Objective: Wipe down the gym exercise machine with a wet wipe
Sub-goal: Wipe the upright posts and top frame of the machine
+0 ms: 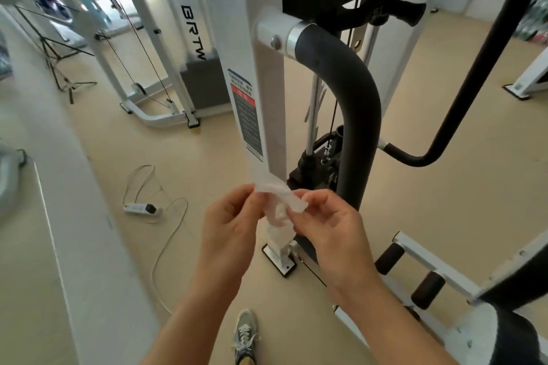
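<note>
Hands: two, both bare, raised side by side in front of the machine's white upright.
Left hand (229,222): fingers pinched closed on the left edge of the wet wipe.
Right hand (327,224): fingertips pinched closed on the wipe's upper right corner.
Wet wipe (280,203): one, white and crumpled, stretched between the two hands with a tail hanging below them; it is in the air, just in front of the white upright (261,74), contact with it not clear.
Exercise machine: one close by, with two black padded curved bars (360,92), a label sticker (246,107) on the upright, and two black foam rollers (391,258) low at the right.
Other machines: one white frame marked BRTW (189,18) behind at the left.
Floor (430,201): beige; one white power strip (139,209) with a loose cable lies on it at the left.
Shoe (244,335): one, grey laced, at the bottom edge.
</note>
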`<state>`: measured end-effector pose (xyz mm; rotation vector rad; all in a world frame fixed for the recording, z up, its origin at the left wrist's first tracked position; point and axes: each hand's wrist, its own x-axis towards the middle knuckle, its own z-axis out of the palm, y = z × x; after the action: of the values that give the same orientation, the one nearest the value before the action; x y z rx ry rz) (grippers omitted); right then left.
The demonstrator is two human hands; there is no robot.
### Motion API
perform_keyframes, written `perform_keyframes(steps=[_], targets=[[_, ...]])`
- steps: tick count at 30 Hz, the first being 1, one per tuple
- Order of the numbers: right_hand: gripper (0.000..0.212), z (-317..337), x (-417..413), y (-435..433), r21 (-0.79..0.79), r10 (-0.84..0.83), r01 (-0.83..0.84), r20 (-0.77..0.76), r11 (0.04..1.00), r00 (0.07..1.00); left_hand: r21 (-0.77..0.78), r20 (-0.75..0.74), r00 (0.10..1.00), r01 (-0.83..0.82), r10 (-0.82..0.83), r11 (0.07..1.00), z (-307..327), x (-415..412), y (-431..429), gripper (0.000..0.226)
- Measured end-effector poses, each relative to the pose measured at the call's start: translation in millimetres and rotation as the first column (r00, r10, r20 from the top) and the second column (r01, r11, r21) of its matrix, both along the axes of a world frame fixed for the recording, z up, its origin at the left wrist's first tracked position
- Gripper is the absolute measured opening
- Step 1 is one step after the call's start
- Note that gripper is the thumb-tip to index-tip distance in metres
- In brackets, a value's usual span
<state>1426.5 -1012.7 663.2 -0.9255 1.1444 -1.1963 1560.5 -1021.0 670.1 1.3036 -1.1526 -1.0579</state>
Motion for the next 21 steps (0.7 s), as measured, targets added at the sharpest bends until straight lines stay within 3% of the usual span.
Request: perform_keyframes(steps=[2, 3, 5, 8, 11, 13, 15, 17, 19, 21], targets=[[0.024, -2, 8, -4, 0.09, -0.01, -0.002, 0.129, 0.996, 0.992, 0.064, -0.08, 0.994, -0.067, 0.072, 0.996, 3, 2, -7, 0.027], [0.018, -4, 12, -7, 0.128, -0.035, 0.014, 0.164, 0.992, 0.986, 0.056, -0.034, 0.996, -0.086, 0.088, 0.995, 4, 4, -11, 0.027], [0.015, -6, 20, -13, 0.171, -0.071, 0.033, 0.222, 0.985, 0.972, -0.001, 0.16, 0.987, -0.033, 0.032, 0.999, 4, 11, -23, 0.025], [0.038, -9, 29, -24, 0.171, -0.005, -0.06, 0.358, 0.983, 0.934, -0.023, 0.498, 0.864, 0.102, -0.078, 0.994, 2, 23, -49, 0.024], [0.031, -9, 40, -39, 0.167, 0.001, -0.055, 0.306, 0.984, 0.952, -0.059, 0.652, 0.746, 0.226, -0.134, 0.972, 10, 33, -76, 0.02], [0.021, -10, 50, -54, 0.229, -0.133, 0.052, 0.355, 0.972, 0.925, -0.083, 0.688, 0.705, 0.311, -0.171, 0.947, 16, 39, -94, 0.007], [0.016, -11, 59, -72, 0.377, -0.33, 0.157, 0.453, 0.913, 0.828, -0.112, 0.737, 0.654, 0.368, -0.171, 0.923, 20, 44, -114, 0.009], [0.01, -13, 63, -86, 0.514, -0.503, 0.235, 0.479, 0.825, 0.719, -0.19, 0.83, 0.544, 0.485, -0.125, 0.853, 24, 48, -132, 0.013], [0.004, -14, 64, -92, 0.569, -0.625, 0.35, 0.407, 0.744, 0.667, -0.293, 0.894, 0.447, 0.621, -0.021, 0.726, 27, 50, -146, 0.013], [0.01, -12, 65, -87, 0.513, -0.689, 0.494, 0.314, 0.702, 0.654, -0.35, 0.916, 0.393, 0.687, 0.08, 0.637, 25, 50, -159, 0.018]])
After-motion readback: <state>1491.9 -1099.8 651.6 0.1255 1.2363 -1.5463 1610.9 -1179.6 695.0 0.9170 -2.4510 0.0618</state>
